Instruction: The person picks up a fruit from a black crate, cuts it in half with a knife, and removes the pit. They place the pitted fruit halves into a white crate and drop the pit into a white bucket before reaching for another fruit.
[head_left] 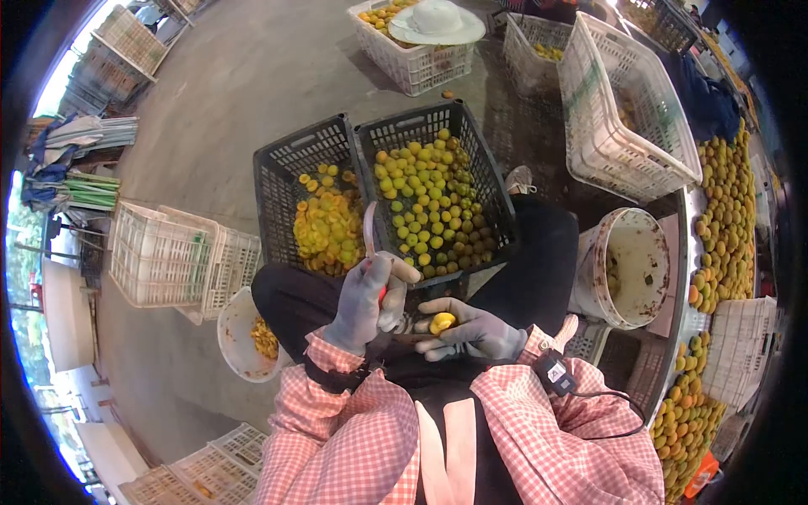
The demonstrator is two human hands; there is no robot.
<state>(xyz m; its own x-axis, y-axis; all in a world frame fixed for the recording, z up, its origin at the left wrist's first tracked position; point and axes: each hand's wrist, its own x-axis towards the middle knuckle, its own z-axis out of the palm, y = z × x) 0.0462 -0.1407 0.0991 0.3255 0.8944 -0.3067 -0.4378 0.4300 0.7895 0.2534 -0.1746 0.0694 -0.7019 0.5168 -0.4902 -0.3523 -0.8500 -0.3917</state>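
Observation:
My left hand (362,305), in a grey glove, is closed round the red handle of a knife with a curved blade (369,229) pointing up and away from me. In my gloved right hand (481,333), a small yellow fruit (442,322) is pinched between thumb and fingers, close to my left hand. Just beyond my knees stand two black crates side by side. Cut yellow fruit pieces (328,227) fill part of the left crate (273,181). Whole yellow-green fruits (425,189) lie in the right crate (492,181), some of them darker.
A white bucket (589,269) with stained walls stands at my right, and a white basin (231,337) with orange pieces at my left. White crates (160,257) surround me; a hat (438,21) rests on one ahead. Many orange-green fruits (724,219) are heaped far right.

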